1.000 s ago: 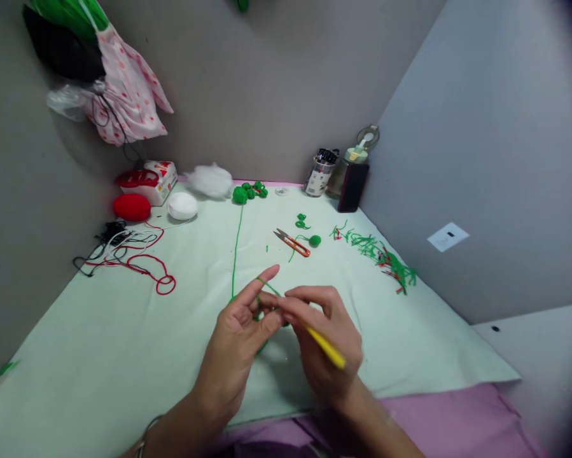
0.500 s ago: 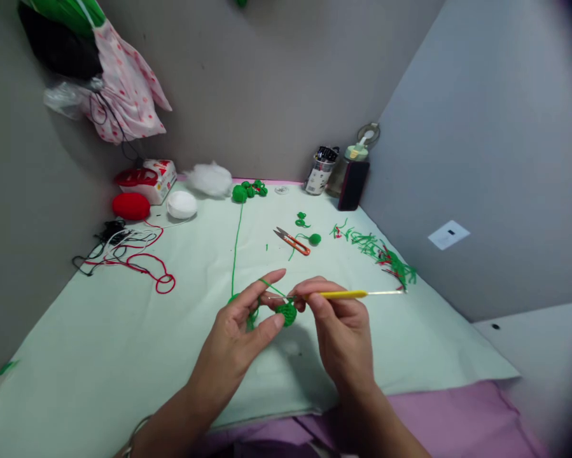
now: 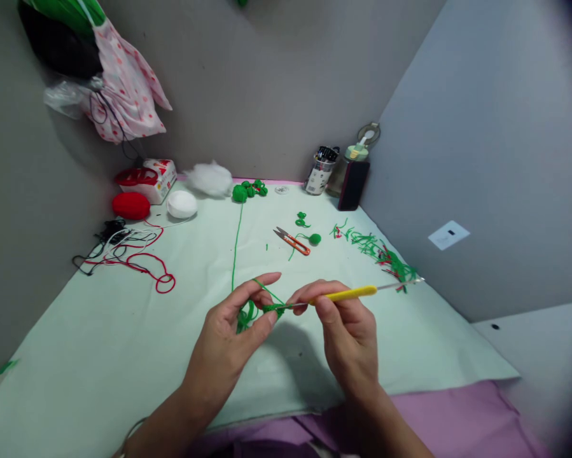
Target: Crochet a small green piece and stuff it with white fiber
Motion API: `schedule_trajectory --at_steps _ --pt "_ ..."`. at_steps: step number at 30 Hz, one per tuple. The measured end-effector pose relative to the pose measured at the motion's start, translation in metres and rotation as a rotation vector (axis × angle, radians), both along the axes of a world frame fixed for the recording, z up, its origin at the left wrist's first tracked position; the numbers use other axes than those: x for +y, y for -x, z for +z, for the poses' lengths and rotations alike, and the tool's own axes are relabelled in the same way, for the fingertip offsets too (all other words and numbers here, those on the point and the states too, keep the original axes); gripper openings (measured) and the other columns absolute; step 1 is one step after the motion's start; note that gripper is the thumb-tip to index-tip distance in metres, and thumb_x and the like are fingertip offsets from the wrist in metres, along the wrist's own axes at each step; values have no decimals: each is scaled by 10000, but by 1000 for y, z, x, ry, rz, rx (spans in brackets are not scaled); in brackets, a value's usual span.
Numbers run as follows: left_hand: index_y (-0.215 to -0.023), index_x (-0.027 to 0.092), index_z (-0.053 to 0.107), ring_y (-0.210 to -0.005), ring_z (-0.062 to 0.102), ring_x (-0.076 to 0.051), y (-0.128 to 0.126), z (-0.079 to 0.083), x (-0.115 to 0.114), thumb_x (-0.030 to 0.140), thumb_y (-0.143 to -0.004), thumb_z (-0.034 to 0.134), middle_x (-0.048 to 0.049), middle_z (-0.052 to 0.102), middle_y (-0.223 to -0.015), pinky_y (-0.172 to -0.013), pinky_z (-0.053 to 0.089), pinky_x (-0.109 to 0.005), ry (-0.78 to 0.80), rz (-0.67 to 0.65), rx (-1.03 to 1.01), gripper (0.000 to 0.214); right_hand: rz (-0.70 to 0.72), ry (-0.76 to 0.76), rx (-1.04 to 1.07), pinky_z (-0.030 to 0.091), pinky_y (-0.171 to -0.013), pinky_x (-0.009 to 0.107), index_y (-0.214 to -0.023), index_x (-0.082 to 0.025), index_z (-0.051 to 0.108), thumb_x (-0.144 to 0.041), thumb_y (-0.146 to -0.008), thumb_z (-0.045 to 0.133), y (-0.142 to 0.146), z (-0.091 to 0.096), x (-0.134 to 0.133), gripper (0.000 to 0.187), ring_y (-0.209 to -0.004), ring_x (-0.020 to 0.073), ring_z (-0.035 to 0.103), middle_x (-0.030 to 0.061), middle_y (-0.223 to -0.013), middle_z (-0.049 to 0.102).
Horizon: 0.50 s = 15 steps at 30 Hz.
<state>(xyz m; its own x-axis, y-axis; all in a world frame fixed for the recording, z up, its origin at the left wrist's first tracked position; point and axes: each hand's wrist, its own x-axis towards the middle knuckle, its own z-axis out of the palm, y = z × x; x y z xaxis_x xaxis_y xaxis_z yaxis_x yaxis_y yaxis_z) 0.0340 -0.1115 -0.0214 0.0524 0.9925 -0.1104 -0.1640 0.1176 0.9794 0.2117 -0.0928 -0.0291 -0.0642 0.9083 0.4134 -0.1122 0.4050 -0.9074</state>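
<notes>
My left hand (image 3: 233,324) pinches a small green crochet piece (image 3: 275,310) between thumb and fingers. Green yarn (image 3: 268,290) passes over its raised index finger, and more loops hang by the palm. In my right hand (image 3: 345,327) is a crochet hook (image 3: 350,294) with a yellow handle, held like a pen. The hook's thin metal end meets the crochet piece; whether the tip sits inside a stitch I cannot tell. From the left hand a strand runs back to a green yarn ball (image 3: 240,193).
Orange thread snips (image 3: 292,241) lie beyond my hands, near a small green ball (image 3: 315,239). Yarn scraps (image 3: 378,250) are strewn at right. Red yarn (image 3: 131,206), white yarn (image 3: 181,205) and tangled strands sit left. A phone (image 3: 354,186) leans at the back right.
The crochet piece has tipped from facing me to nearly edge-on and shifted slightly left. My right hand has moved a little right and down, the hook's rear end tilting up.
</notes>
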Motion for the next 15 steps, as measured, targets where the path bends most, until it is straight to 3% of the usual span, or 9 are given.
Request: schedule_trajectory --at_steps 7,12,15 --pt "-1228 358 785 -959 597 -218 -1 1 0 271 -872 763 -11 652 -979 -951 473 -398 -69 61 122 367 -26 -261 -204 557 -808 314 -1135 -246 712 -119 -1071 510 -2 3 -6 247 -907 159 692 24 -971 739" --pt "-884 287 789 -1007 604 -243 -5 -1 0 207 -852 734 -35 743 -1060 -1066 419 -484 -249 164 235 102 -58 -516 -407 576 -764 345 -1154 -197 667 -76 -1043 502 1 3 -4 233 -885 194 712 80 -967 758" --pt "-830 287 766 -985 606 -233 -8 -2 -1 175 -863 716 -24 775 -1132 -1110 371 -509 -369 209 266 128 -174 -665 -534 596 -732 362 -1149 -199 667 -108 -1046 515 5 1 -5 205 -863 213 708 104 -971 772"
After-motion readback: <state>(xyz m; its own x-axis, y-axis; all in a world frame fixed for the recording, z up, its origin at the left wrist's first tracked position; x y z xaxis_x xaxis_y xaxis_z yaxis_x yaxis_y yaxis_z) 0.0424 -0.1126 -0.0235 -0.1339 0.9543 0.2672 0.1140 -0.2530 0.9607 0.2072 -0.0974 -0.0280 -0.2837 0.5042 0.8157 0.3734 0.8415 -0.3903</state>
